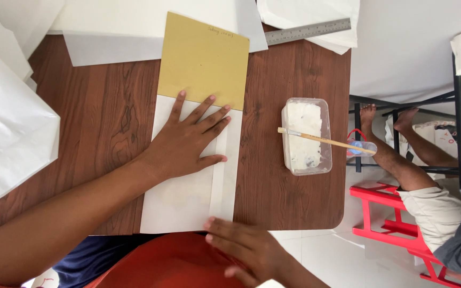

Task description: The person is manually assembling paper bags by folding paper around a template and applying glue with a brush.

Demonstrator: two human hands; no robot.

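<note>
In the head view we see our left hand (pixel 188 140) lying flat in the middle of the frame, fingers spread wide, palm pressed on a white folded sheet (pixel 180 200) that rests on the brown wood-grain tabletop (pixel 108 106). Its fingertips reach just to the lower edge of a mustard-yellow card (pixel 204 58), which overlaps the top of the white sheet and runs toward the upper middle of the frame. Our right hand (pixel 246 248) sits at the bottom centre, fingers loosely open, their tips touching the sheet's near edge by its folded strip; it holds nothing.

To the right of the sheet, apart from it, stands a clear plastic tub (pixel 306 136) with white paste inside, and a wooden-handled brush (pixel 326 141) lies across its rim, handle pointing right past the tabletop's edge. A steel ruler (pixel 308 32) lies at the upper middle on white paper. More white paper (pixel 6 122) covers the left edge. At the right, another person's bare legs (pixel 401 160) rest near a red stool (pixel 390 224)
</note>
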